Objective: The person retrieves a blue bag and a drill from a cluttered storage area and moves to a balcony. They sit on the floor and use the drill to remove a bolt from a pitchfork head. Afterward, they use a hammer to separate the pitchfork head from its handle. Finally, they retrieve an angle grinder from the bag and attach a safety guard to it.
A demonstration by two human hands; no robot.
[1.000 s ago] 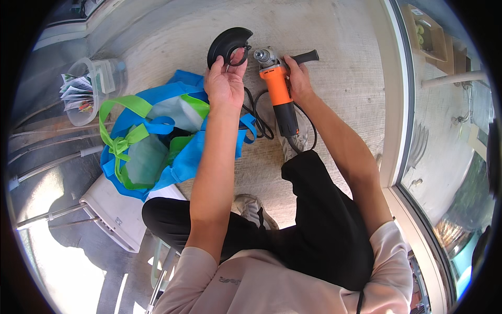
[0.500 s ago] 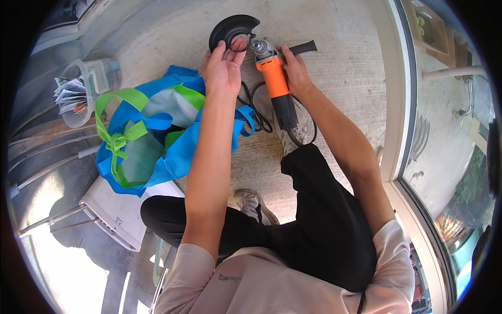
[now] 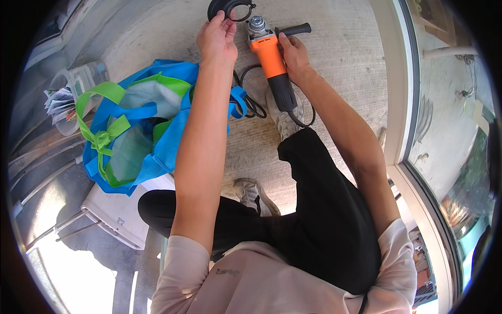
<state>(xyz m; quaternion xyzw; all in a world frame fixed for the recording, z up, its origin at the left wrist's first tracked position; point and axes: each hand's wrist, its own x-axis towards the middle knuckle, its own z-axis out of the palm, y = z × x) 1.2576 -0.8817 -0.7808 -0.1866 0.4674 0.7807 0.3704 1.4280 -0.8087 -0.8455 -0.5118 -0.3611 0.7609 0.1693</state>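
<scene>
An orange and black angle grinder [image 3: 273, 63] lies in front of me, its bare metal spindle at the far end and its cord curving off the near end. My right hand [image 3: 296, 56] grips it at the head, by the base of the black side handle [image 3: 296, 29]. Held between the fingers of my left hand [image 3: 218, 37] is a black wheel guard [image 3: 214, 7] with a round clamp ring. The guard is apart from the grinder, to its left, and partly cut off by the picture's upper rim.
A blue bag [image 3: 178, 123] with green handles stands open on the left. Beyond it is a clear plastic bin [image 3: 78, 94] holding papers. A white box-like piece [image 3: 116, 212] lies near my left knee. The black cord [image 3: 250, 104] loops on the concrete floor. A glass door frame [image 3: 396, 104] runs along the right.
My left hand has moved the guard up and slightly left, away from the grinder head. The grinder sits a little higher in view. The bag appears shifted left.
</scene>
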